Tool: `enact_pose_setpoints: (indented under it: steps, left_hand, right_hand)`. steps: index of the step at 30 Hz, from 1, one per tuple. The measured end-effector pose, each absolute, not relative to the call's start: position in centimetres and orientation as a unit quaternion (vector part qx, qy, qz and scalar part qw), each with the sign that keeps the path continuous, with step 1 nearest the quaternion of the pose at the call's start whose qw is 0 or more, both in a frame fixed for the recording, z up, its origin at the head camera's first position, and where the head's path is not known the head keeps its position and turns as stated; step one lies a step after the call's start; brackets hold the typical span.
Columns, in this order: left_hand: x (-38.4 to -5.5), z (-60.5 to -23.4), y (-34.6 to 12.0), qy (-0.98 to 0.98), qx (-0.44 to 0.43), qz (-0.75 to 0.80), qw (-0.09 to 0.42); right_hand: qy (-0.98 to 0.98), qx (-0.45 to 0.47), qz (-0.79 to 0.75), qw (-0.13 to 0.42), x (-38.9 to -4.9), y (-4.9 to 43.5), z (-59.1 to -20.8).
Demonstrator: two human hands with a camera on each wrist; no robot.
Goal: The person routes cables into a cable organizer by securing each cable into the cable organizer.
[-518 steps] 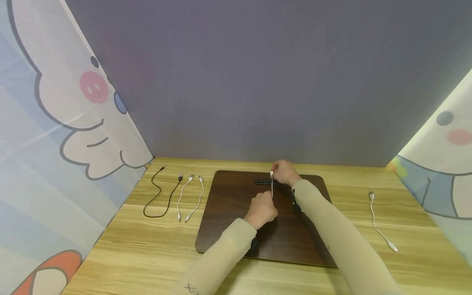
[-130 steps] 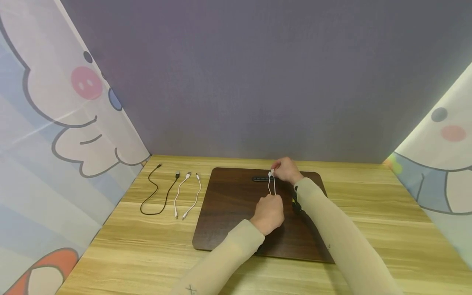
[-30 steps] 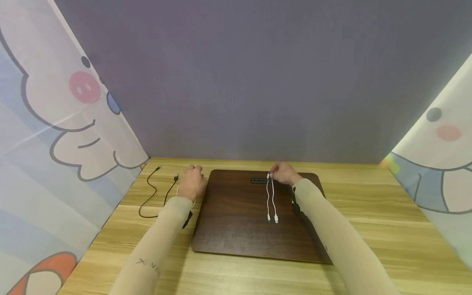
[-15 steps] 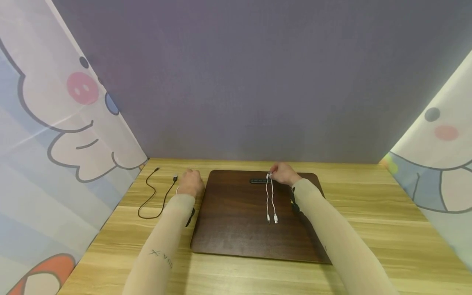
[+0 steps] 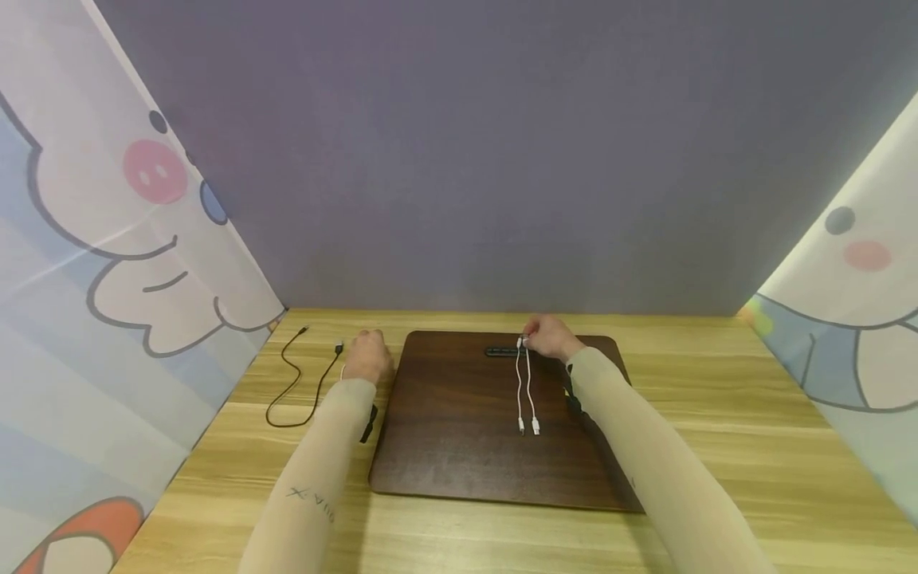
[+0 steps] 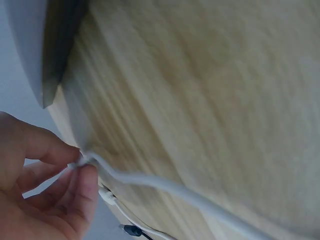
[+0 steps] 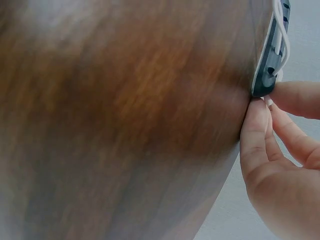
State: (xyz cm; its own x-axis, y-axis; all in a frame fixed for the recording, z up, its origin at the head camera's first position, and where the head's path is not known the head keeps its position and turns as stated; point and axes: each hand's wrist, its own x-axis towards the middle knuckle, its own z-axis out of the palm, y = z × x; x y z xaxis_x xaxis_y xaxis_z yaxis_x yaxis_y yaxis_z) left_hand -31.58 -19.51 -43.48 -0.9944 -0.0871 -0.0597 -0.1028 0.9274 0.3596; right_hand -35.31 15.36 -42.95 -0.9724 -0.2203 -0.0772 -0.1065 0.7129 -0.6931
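Note:
My left hand (image 5: 369, 356) is on the wooden table, left of the dark brown board. Its thumb and fingers pinch the end of a white USB cable (image 6: 165, 184), whose plug is mostly hidden. A black cable holder strip (image 5: 500, 351) lies near the board's back edge. My right hand (image 5: 552, 338) holds the strip's right end between thumb and fingers; a small pale tip shows among them in the right wrist view. Two white cables (image 5: 519, 387) run from slots at that end toward the front, their plugs lying on the board.
The brown board (image 5: 459, 454) takes up the table's middle. A black cable (image 5: 319, 391) lies curved at the left. Another white cable (image 6: 108, 196) lies beside it in the left wrist view. A grey panel (image 5: 459, 159) rises behind the table (image 5: 717, 446).
Earlier, both hands worked at the strip; two white cables now sit there, and the right-hand cable has left the table. My left hand moved left to a cable. My right hand stays at the strip.

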Motion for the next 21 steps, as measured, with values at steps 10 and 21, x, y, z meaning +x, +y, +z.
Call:
enact_pose_setpoints:
  steps: [10, 21]
  left_hand:
    - [-31.1, -42.6, -19.4, 0.98, -0.032, 0.195, 0.016]
    - [-30.7, -41.2, -18.9, 0.973, -0.004, 0.231, 0.014]
  right_hand:
    - [0.915, -0.085, -0.389, 0.067, -35.1, 15.8, -42.7]
    - [0.915, -0.118, -0.381, 0.063, -34.7, 16.2, -42.4]
